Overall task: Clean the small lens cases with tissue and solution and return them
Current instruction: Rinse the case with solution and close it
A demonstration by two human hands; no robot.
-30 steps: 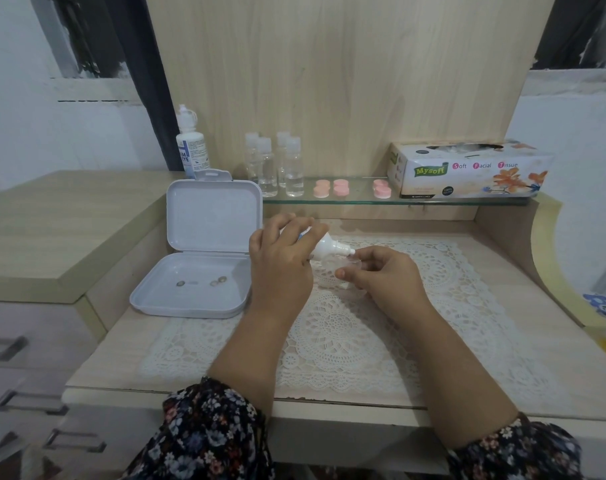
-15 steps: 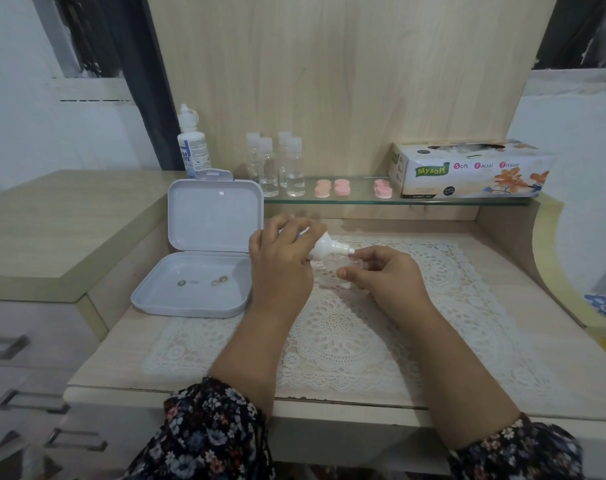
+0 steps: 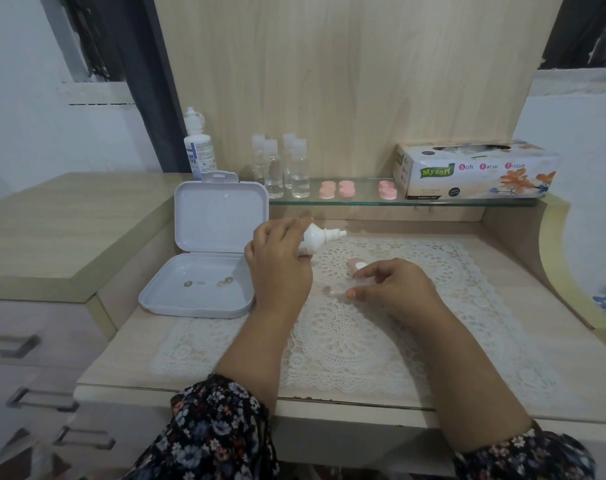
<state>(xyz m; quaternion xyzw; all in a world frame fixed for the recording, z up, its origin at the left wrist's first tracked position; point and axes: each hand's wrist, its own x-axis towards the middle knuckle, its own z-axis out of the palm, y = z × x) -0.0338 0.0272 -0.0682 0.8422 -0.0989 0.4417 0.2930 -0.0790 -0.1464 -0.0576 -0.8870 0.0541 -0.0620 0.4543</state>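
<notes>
The left hand point(image 3: 277, 268) held the little solution bottle point(image 3: 317, 241). The right hand point(image 3: 391, 289) pinched a clear lens case point(image 3: 332, 292), just below the bottle's tip. The case looked tiny, light and slippery; its rim is best to hold. A second earlier, tip and case were closer.

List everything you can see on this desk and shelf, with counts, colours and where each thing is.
White hinged plastic box: 1, open, desk left; small lenses inside.
Tall white solution bottle: 1, behind box.
Clear small bottles: 4, glass shelf.
Pink round lens cases: about 6, shelf.
Floral tissue box: 1, shelf right.
White lace mat: 1, desk.
Small white dropper bottle: 1, in left hand.
Right hand: pinches a small clear case.
</notes>
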